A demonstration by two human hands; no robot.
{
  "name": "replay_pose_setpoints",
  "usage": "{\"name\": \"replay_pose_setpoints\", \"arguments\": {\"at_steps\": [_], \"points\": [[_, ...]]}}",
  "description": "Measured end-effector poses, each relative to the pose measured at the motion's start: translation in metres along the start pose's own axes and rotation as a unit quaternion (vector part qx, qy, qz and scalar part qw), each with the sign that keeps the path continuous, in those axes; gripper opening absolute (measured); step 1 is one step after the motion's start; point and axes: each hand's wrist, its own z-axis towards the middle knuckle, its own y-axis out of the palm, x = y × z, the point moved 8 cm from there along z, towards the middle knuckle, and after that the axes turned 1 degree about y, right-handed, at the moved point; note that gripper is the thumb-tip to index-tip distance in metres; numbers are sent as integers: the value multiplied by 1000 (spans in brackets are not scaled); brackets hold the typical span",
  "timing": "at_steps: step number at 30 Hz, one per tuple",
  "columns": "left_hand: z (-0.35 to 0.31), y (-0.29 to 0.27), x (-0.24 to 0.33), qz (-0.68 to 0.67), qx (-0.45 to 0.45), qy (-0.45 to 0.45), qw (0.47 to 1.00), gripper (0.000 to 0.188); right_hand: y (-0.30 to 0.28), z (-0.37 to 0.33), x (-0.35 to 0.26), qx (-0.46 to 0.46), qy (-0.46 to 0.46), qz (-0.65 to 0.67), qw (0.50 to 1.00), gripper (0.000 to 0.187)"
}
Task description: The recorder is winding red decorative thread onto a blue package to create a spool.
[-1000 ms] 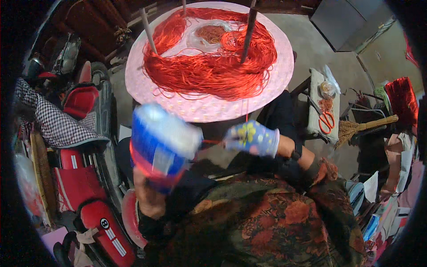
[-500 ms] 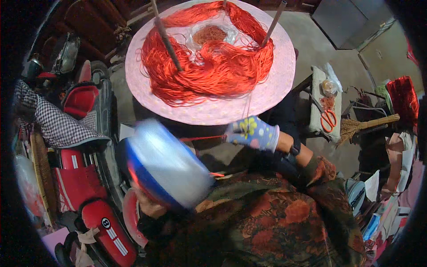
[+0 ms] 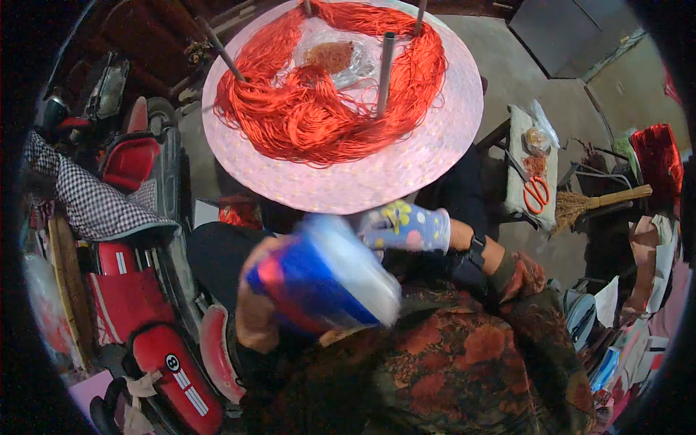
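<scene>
My left hand (image 3: 262,293) grips a rounded white, blue and red object (image 3: 330,279), smeared by motion; its kind cannot be made out. My right hand (image 3: 404,228) wears a spotted, flowered fabric glove just beyond it, fingers curled and partly hidden behind the object. Half a second ago red cord ran from the object into this glove; now that stretch is out of sight. Ahead stands a round pink-covered turntable (image 3: 341,188). Loops of red cord (image 3: 312,141) lie around its upright rods (image 3: 386,76), with a plastic bag of brownish-red material (image 3: 333,56) in the middle.
On the right, orange-handled scissors (image 3: 536,194) lie on a padded stool (image 3: 516,174), beside a straw broom (image 3: 605,199). To my left are a red and black ride-on vehicle (image 3: 170,370) and a checked cloth (image 3: 94,192). Papers and bags (image 3: 616,362) crowd the right edge.
The turntable has turned, so its rods and cord loops sit differently. My left hand and the object have moved right, closer to the gloved hand, which has shifted slightly left.
</scene>
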Motion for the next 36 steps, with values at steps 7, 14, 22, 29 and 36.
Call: {"name": "replay_pose_setpoints", "arguments": {"at_steps": [7, 14, 22, 29, 36], "points": [[10, -2, -7, 389, 54, -7, 920, 48, 16, -32, -63, 44, -293, -295, 908, 15], [-7, 6, 0, 211, -106, 19, 972, 49, -31, 0, -7, 63, -124, -45, 989, 19], [10, -17, 2, 205, 190, 137, 950, 42, 27, -25, -39, 24, -172, -406, 897, 10], [8, 4, -26, 244, -133, -52, 959, 54, -29, -5, -37, 5, -196, -82, 977, 18], [0, -5, 28, 13, -107, 134, 985, 57, -28, -14, 34, 33, 4, 86, 996, 23]]}}
